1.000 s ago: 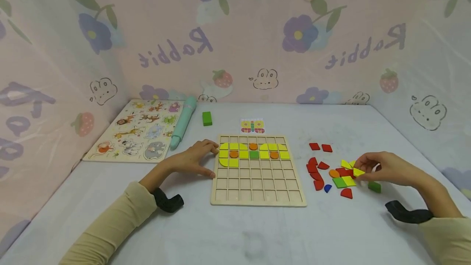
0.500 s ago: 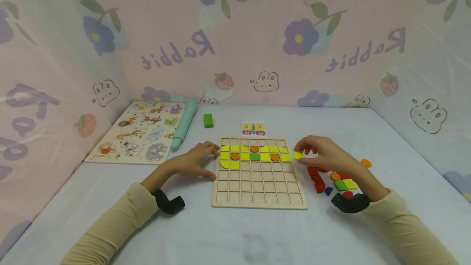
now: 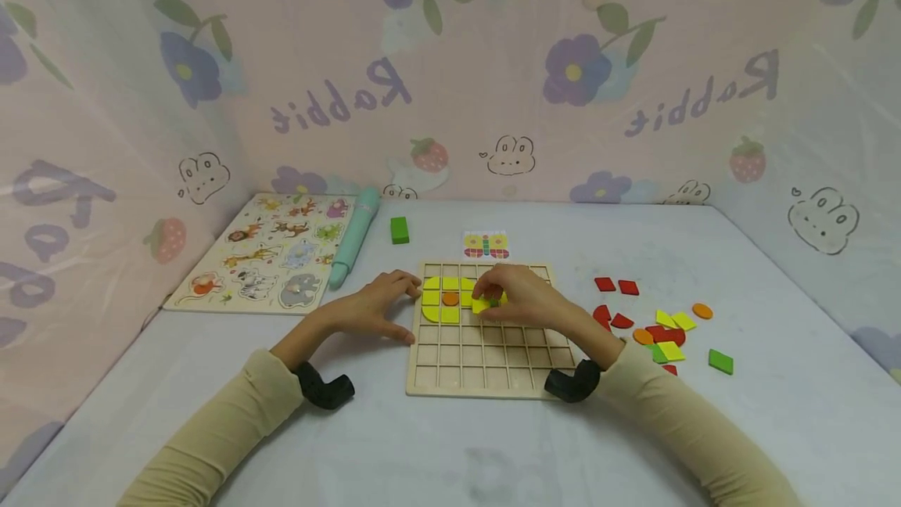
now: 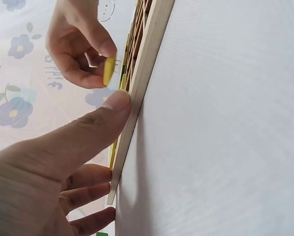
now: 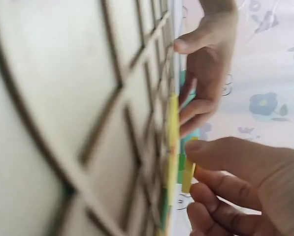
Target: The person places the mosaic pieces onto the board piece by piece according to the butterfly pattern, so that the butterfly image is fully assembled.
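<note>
My right hand (image 3: 524, 300) pinches a small yellow tile (image 3: 481, 306) between thumb and fingertips, over the upper middle of the wooden grid board (image 3: 472, 375). In the left wrist view that yellow tile (image 4: 109, 72) is held on edge, close over the board. My left hand (image 3: 373, 307) touches the board's left edge with its thumb and fingertips, the fingers loosely spread. Yellow tiles (image 3: 431, 298) surround an orange disc (image 3: 450, 299) in the board's upper left cells. My right hand hides the pieces on the upper right.
Right of the board lie loose red, yellow, green and orange pieces (image 3: 671, 351). Behind it is a small butterfly pattern card (image 3: 486, 245). At the back left are an animal puzzle board (image 3: 274, 253), a mint-green stick (image 3: 354, 237) and a green block (image 3: 399, 230).
My right hand has picked up a yellow tile from the loose pieces and carried it left, over the board. My left hand has stayed at the board's left edge.
</note>
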`<state>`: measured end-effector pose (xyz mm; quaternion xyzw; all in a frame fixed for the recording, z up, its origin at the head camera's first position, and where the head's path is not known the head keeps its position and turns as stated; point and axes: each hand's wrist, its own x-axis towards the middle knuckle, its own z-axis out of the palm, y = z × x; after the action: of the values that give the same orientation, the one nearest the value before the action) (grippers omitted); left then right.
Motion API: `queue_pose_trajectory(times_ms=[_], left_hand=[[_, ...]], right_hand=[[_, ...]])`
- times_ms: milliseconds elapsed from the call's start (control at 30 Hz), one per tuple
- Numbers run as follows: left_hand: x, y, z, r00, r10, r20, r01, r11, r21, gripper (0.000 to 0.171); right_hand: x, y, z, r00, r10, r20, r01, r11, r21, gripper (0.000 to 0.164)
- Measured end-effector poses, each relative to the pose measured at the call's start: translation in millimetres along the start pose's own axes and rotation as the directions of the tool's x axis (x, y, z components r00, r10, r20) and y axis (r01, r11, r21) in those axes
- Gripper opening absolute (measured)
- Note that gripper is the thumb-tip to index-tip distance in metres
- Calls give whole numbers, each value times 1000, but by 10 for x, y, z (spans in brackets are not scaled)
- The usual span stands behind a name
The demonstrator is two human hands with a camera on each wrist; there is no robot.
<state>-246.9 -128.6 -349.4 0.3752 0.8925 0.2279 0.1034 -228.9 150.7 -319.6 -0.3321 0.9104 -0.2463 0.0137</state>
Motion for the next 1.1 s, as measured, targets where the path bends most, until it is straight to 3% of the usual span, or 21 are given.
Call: queue_pose_trajectory(times_ms=[233, 700, 900, 1100], left_hand=[[0, 19, -9, 1000, -3, 3, 3, 1000, -2, 65], [-4, 50, -31, 1000, -7, 5, 7, 1000, -10, 64], [9, 43, -23, 1000, 7, 8, -7, 1000, 0, 65], [-4, 43, -28, 1000, -16, 11, 17, 1000, -8, 66]], right_hand=[[96, 72, 125, 1000, -15, 22, 14, 1000, 27, 24], [110, 175, 175, 995, -89, 38, 85, 990, 110, 24], [-8, 221, -37, 995, -95, -18, 97, 988, 119, 23], [-481, 377, -443, 998, -25, -66, 29, 997, 69, 19]])
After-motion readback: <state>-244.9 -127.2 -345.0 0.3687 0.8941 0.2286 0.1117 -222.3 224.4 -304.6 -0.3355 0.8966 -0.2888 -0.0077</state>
